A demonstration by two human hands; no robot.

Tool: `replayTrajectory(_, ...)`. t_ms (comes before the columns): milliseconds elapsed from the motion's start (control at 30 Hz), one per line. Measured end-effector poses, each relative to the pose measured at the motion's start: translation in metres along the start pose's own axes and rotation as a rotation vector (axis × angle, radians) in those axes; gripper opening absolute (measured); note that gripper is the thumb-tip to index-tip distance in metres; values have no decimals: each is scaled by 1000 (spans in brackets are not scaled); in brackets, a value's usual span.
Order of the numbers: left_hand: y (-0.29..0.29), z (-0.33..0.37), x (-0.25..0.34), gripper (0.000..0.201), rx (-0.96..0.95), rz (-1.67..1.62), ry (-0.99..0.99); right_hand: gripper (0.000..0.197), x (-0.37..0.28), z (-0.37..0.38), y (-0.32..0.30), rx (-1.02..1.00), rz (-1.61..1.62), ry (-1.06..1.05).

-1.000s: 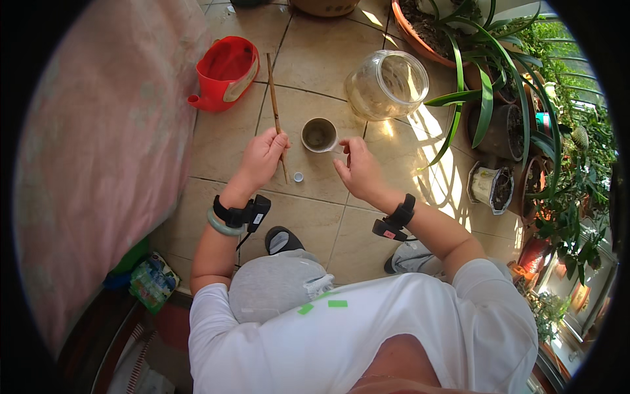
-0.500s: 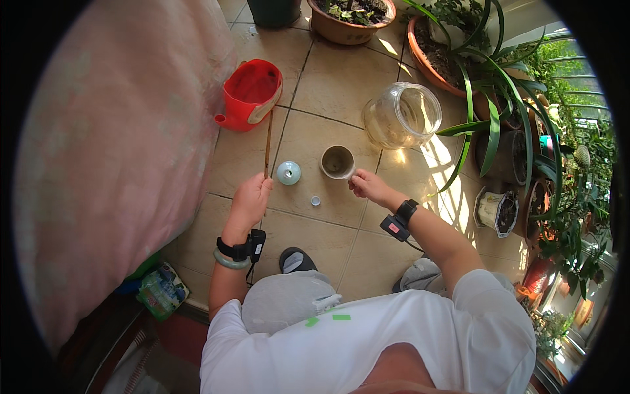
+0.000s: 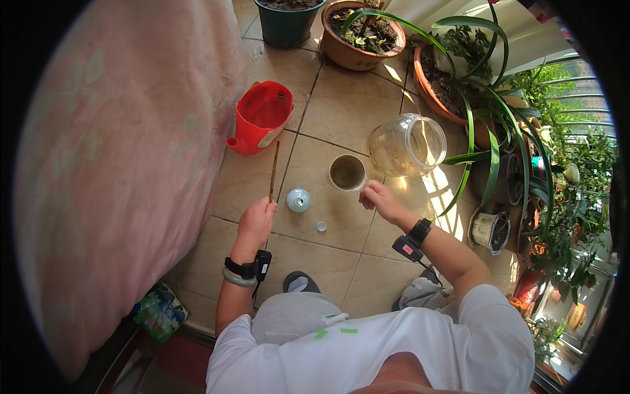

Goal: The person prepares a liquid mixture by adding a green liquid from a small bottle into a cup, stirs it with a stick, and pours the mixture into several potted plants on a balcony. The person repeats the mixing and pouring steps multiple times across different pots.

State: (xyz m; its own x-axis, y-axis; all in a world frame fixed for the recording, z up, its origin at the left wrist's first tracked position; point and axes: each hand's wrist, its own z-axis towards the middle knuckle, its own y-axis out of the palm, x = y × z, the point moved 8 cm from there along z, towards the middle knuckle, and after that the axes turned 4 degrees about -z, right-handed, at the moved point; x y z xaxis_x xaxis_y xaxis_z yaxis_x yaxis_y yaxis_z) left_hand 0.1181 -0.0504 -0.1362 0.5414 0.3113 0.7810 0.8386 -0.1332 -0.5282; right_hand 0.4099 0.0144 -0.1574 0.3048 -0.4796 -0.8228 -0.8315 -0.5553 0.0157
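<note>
My left hand (image 3: 256,223) is closed around the lower part of a thin brown stick (image 3: 274,167), which points away from me towards the red watering can (image 3: 264,108). By its handle, my right hand (image 3: 382,200) grips a pale mug (image 3: 347,173); its mouth faces up and the inside looks greyish-brown. Whether the mug touches the floor I cannot tell. Between my hands a small round light-blue bottle (image 3: 298,201) stands with a dark opening on top. Just nearer to me lies a small white cap (image 3: 321,226).
A clear glass jar (image 3: 403,148) lies tilted beyond the mug. Potted plants (image 3: 361,39) line the far side and the right, with long leaves (image 3: 469,157) arching inward. A pink cloth (image 3: 131,164) hangs along the left. Beneath is a tiled floor (image 3: 328,256).
The head view has shifted, so the floor things sit lower in it. My right hand and the mug have moved slightly away from me. The left hand keeps its hold on the stick.
</note>
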Motion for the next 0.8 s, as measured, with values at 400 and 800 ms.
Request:
replayTrajectory(400,8,4,-5,26,10,-142,46,15,-171,7,-25,15,58,-164)
replayTrajectory(800,-3,-12,-10,22,40,-216,17,22,-281,64,-33,148,-196,-262)
